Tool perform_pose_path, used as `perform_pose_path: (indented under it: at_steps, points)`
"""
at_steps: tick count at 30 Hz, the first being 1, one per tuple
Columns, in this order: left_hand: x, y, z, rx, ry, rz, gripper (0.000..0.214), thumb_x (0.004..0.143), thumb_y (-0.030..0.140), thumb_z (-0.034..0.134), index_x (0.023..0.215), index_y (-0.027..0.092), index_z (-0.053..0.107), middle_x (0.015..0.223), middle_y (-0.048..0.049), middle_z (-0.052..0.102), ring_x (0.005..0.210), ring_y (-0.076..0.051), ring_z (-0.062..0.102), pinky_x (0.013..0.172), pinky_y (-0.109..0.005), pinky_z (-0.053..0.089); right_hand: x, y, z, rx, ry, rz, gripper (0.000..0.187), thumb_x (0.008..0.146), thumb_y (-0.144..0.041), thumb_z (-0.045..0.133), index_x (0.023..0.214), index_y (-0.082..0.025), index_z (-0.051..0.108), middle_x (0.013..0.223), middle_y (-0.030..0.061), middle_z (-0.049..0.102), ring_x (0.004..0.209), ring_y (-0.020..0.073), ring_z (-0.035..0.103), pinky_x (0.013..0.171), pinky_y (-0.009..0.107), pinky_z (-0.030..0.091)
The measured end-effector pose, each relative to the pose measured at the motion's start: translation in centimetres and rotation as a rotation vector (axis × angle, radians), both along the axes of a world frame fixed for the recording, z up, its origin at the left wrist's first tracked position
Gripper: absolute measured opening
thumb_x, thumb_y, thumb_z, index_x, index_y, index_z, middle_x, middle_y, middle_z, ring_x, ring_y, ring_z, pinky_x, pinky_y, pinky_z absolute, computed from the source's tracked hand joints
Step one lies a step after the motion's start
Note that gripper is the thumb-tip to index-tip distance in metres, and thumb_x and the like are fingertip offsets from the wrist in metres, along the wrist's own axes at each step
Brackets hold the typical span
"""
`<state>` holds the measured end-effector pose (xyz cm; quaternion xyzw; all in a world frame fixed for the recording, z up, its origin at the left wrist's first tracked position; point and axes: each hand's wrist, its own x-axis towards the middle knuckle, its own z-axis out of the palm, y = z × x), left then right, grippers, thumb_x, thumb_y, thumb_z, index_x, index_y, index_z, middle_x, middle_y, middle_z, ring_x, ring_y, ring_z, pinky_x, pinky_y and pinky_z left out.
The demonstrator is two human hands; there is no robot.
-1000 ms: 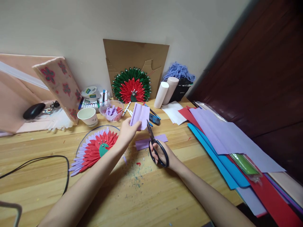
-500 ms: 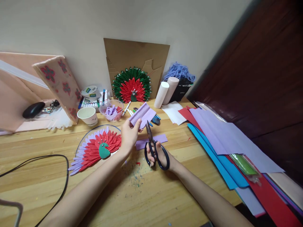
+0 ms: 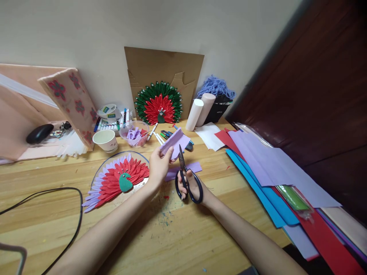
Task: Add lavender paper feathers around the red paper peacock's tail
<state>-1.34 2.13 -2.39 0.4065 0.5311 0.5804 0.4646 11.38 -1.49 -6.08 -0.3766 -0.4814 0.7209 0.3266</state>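
Observation:
My left hand (image 3: 159, 167) pinches a folded piece of lilac paper (image 3: 175, 142) and holds it up over the wooden table (image 3: 177, 233). My right hand (image 3: 191, 186) grips black-handled scissors (image 3: 185, 176), blades pointing up at the paper's lower edge. A lilac paper strip (image 3: 183, 170) lies flat just behind both hands. To the left of my left hand lies a paper peacock (image 3: 118, 180) with red and lilac feathers on a round plate.
Coloured paper sheets (image 3: 275, 172) are stacked at the right. At the back stand a green-red peacock craft (image 3: 159, 103) against cardboard, two paper rolls (image 3: 199, 110), a bowl of lilac scraps (image 3: 134, 133), a paper cup (image 3: 105, 140) and markers. A black cable (image 3: 51, 206) loops at left.
My left hand has turned the lilac paper from upright to slanted and lowered it slightly. The scissors moved a little left, closer to the paper.

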Motion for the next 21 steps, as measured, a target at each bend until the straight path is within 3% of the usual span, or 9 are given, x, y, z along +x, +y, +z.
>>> perform_pose_path:
  at_steps: [4, 9, 15, 21]
  points:
    - [-0.4, 0.1, 0.2, 0.015, 0.051, 0.028, 0.034, 0.07, 0.042, 0.061, 0.081, 0.011, 0.059, 0.062, 0.0008, 0.058, 0.05, -0.01, 0.052, 0.05, -0.021, 0.042, 0.1, 0.1, -0.3, -0.004, 0.018, 0.02, 0.07, 0.052, -0.085, 0.043, 0.073, -0.018, 0.043, 0.04, -0.009, 0.039, 0.031, 0.0072, 0.04, 0.036, 0.02, 0.038]
    - [-1.2, 0.3, 0.2, 0.099, 0.161, 0.084, 0.03, 0.075, 0.042, 0.057, 0.071, 0.012, 0.058, 0.06, 0.0018, 0.053, 0.055, -0.01, 0.048, 0.053, -0.02, 0.039, 0.3, 0.1, -0.8, -0.071, 0.073, 0.17, 0.067, 0.052, -0.083, 0.046, 0.069, -0.019, 0.041, 0.037, -0.0088, 0.04, 0.029, 0.0067, 0.038, 0.032, 0.018, 0.037]
    - [-1.8, 0.6, 0.2, 0.195, 0.204, 0.057, 0.03, 0.075, 0.042, 0.057, 0.067, 0.013, 0.056, 0.06, 0.0023, 0.051, 0.055, -0.009, 0.044, 0.053, -0.019, 0.035, 0.7, -0.5, -0.5, 0.076, 0.008, 0.219, 0.066, 0.061, -0.081, 0.04, 0.075, -0.017, 0.043, 0.043, -0.0084, 0.04, 0.032, 0.0056, 0.039, 0.034, 0.016, 0.036]
    - [-2.5, 1.2, 0.7, 0.177, 0.162, -0.043, 0.032, 0.074, 0.043, 0.058, 0.064, 0.013, 0.055, 0.057, 0.0016, 0.051, 0.053, -0.01, 0.048, 0.05, -0.021, 0.037, 0.8, -0.5, 1.0, 0.129, -0.053, 0.24, 0.067, 0.058, -0.083, 0.04, 0.071, -0.018, 0.041, 0.042, -0.0095, 0.035, 0.03, 0.0045, 0.033, 0.031, 0.016, 0.034]
